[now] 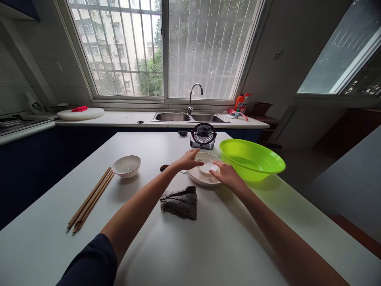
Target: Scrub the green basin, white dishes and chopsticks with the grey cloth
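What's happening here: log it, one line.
left hand: beside small bowl | right hand: opposite side | contact: unclear | small bowl: on plate | gray cloth: nearer camera | green basin: right

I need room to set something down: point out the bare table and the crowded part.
Bare table: between bowl and scourer; in front of the cloth, between left arm and right arm; and in front of the basin, beyond the right arm. Crowded: around the plate, where left hand, right hand, fan and basin press close.
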`<state>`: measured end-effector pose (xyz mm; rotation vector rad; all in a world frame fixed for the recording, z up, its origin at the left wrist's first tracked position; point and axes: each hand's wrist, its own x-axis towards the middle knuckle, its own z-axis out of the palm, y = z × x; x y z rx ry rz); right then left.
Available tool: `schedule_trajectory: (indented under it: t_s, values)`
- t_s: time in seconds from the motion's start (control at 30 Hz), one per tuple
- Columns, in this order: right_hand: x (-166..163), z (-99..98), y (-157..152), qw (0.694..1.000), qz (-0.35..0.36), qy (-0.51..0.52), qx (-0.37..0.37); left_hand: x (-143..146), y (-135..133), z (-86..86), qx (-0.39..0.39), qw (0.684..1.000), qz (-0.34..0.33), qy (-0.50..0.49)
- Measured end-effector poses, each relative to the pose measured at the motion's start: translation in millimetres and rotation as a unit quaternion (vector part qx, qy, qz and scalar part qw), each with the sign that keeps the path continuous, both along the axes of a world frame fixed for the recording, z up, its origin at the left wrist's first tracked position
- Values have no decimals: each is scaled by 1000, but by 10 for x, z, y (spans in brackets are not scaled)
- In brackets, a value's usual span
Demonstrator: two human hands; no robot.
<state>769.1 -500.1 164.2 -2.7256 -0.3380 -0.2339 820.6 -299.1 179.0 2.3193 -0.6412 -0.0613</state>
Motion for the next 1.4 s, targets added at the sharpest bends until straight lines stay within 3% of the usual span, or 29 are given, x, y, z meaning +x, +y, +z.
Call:
schedule_trajectory:
  t_s: [0.3, 0.5, 0.73, 0.9, 1.2, 1.4]
  values:
    - [-197, 144, 180, 998, 44, -27, 25, -569, 895, 656, -126, 982, 13, -138]
    - [-372, 252, 424, 992, 103, -25, 67, -1132, 1508, 911, -78, 989, 58, -114]
    - [-544, 317, 1015, 980, 187, -29, 67, -1361, 2194, 674, 29, 990, 110, -85]
    - [-584, 284, 1552, 958, 278, -37, 67, -1372, 2548, 478, 140, 972, 154, -110]
    - [-443, 100, 2500, 943, 326, -66, -20, -1262, 2825, 261, 255, 945, 183, -95]
    - [-321, -44, 2854, 938, 333, -74, -63, -1253, 2849, 161, 289, 935, 191, -75]
